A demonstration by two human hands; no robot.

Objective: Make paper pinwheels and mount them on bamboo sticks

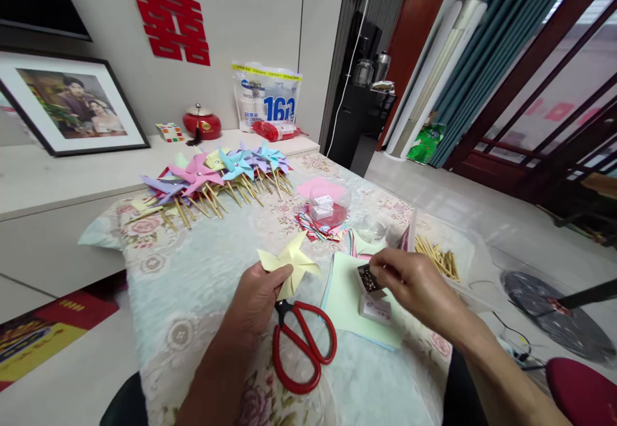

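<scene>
My left hand [258,294] is closed on a pale yellow paper pinwheel [299,264], its thumb pressed on the folded centre. Just below lie scissors with red handles [315,374], their blades partly hidden by the hand and paper. My right hand [412,278] is closed, fingertips pinched at a small open box of dark metal pins [369,279]; whatever is between the fingers cannot be made out. The white box sleeve [375,310] sits against the box, both on a stack of pale green paper sheets [344,310].
Finished pinwheels on sticks [197,174] lie in a row at the far left of the cloth-covered table [193,272]. A clear round container [332,198] stands on coloured paper pieces. Wooden sticks [436,256] fill a clear bin at right. Behind stands a framed photo [72,105].
</scene>
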